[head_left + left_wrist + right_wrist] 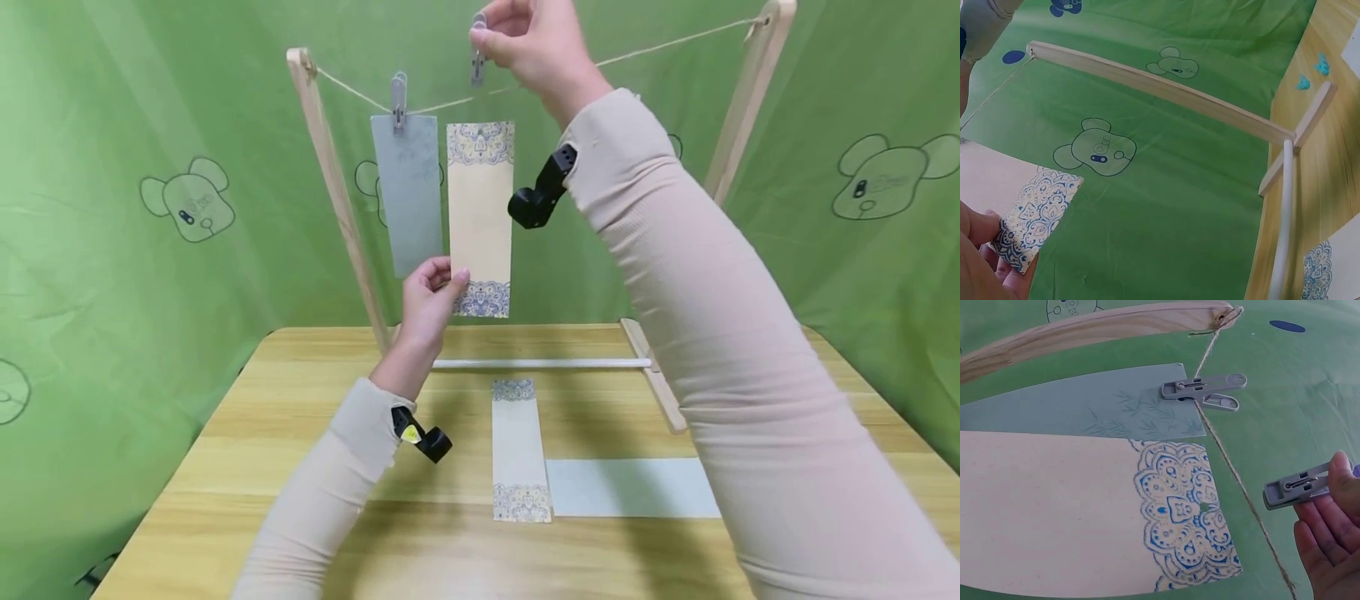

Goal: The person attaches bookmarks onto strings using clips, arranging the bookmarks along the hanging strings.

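Note:
My left hand (429,307) pinches the lower left edge of a cream paper strip (480,217) with blue lace-like patterns at both ends. The strip stands upright, its top edge just below the twine (1241,487). Above the twine, my right hand (528,42) pinches a grey clothespin (1297,485) between thumb and fingers, its jaws pointing down and apart from the strip. To the left, a second grey clothespin (399,104) fastens a blue-green paper strip (411,192) with a faint bamboo print to the twine.
The twine runs between two wooden posts (330,183) (750,100). A white rod (540,363) joins their bases. On the wooden table (300,467) lie another patterned strip (519,442) and a pale blue strip (630,487). A green curtain (112,100) hangs behind.

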